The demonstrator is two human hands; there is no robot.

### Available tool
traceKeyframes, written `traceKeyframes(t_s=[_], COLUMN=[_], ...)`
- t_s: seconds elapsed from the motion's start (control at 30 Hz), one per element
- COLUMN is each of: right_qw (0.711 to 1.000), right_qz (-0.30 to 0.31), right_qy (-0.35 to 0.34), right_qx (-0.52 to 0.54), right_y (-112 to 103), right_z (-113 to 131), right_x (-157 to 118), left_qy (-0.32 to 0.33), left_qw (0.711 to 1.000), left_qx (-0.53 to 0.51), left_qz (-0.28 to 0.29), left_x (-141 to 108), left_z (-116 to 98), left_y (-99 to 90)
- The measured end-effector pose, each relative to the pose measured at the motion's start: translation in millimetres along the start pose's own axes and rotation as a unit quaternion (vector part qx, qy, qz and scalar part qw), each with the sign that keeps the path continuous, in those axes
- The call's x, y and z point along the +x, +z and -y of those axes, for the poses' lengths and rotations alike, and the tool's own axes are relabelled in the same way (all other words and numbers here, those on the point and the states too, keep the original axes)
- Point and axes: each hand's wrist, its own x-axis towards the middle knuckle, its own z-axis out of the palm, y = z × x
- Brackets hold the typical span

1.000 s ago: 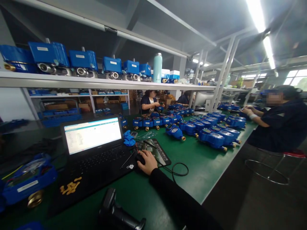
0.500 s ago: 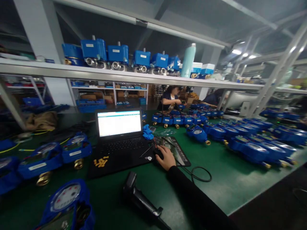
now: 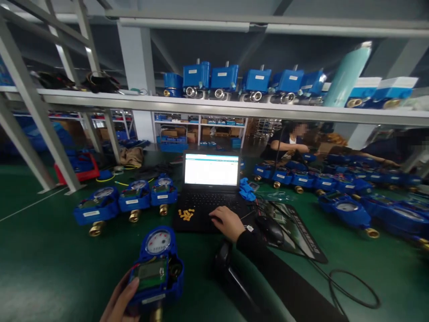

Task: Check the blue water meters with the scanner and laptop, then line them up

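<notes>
My left hand (image 3: 121, 300) grips the near end of a blue water meter (image 3: 157, 263) with a round dial and a small green display, low on the green bench. My right hand (image 3: 227, 222) rests flat on the palm rest of an open black laptop (image 3: 210, 188), fingers spread toward its keys, holding nothing. The black mouse (image 3: 270, 228) lies free on a dark mouse mat (image 3: 295, 228) just right of that hand. A black handheld scanner (image 3: 224, 259) stands under my right forearm.
Three blue meters (image 3: 129, 202) stand in a row left of the laptop; several more (image 3: 348, 210) cover the bench to the right. A cable loop (image 3: 355, 286) lies at the lower right. Blue valve units (image 3: 254, 82) line the shelf above. Other people work at the far side.
The view swung left. My right hand left the mouse and moved onto the laptop. My left hand with the blue meter came into view at the bottom.
</notes>
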Motion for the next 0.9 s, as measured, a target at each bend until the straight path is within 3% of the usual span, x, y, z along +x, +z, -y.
traceKeyframes(t_s=[0.1,0.23,0.4,0.53,0.63,0.73,0.83,0.9], right_qw=[0.997,0.993,0.989,0.989,0.991,0.995,0.953,0.924], right_qz=[0.067,0.087,0.101,0.083,0.048,-0.041,-0.218,-0.252], right_qy=[0.022,0.059,0.089,0.109,0.116,0.084,-0.062,-0.140], right_qx=[-0.034,-0.055,-0.069,-0.055,-0.038,0.023,0.200,0.253], right_y=[15.4,39.5,53.4,47.4,27.7,-10.9,-62.5,-95.4], right_z=[31.1,40.9,43.3,43.9,50.0,74.0,117.2,149.8], right_x=[41.4,76.4,88.5,88.4,86.1,67.7,20.3,-23.9], left_qy=[0.003,0.020,0.020,0.010,0.010,0.003,0.002,0.012], left_qw=[1.000,0.999,0.999,1.000,1.000,0.999,0.999,0.999], left_qx=[0.005,0.000,-0.005,0.000,0.009,0.016,0.022,0.011], left_qz=[0.004,0.028,0.045,0.026,0.018,0.031,0.034,0.038], left_x=[-17.1,-37.9,-46.6,-45.6,-45.1,-46.2,-46.0,-44.2], left_z=[-3.5,-8.4,-11.0,-11.3,-11.0,-10.5,-9.0,-7.4], left_y=[11.7,24.9,30.7,31.6,30.1,28.0,27.3,27.3])
